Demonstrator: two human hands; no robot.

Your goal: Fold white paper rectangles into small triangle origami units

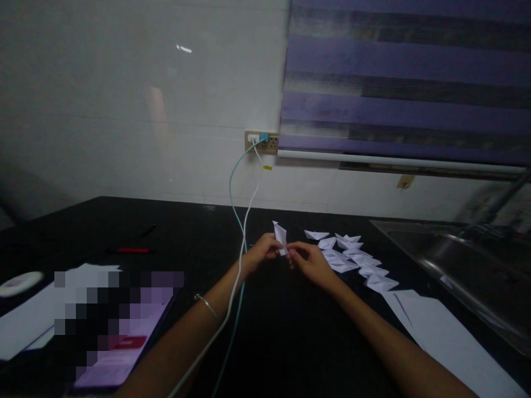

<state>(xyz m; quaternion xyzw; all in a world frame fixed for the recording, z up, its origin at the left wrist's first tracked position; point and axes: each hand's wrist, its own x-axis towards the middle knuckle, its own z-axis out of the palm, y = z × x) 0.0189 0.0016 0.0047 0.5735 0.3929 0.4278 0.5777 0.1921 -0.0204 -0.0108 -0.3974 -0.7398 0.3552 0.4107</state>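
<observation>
Between my two hands, above the black countertop, is a small folded piece of white paper, held upright. My left hand is closed on its left side, with a thin bracelet on that wrist. My right hand pinches its lower right edge with thumb and forefinger. Just right of my right hand, several folded paper boats sit in rough rows on the counter.
White paper sheets lie at the right beside a metal sink. More paper, a lit screen, a white round object and a red pen-like object are at left. White and teal cables hang from a wall socket across the middle.
</observation>
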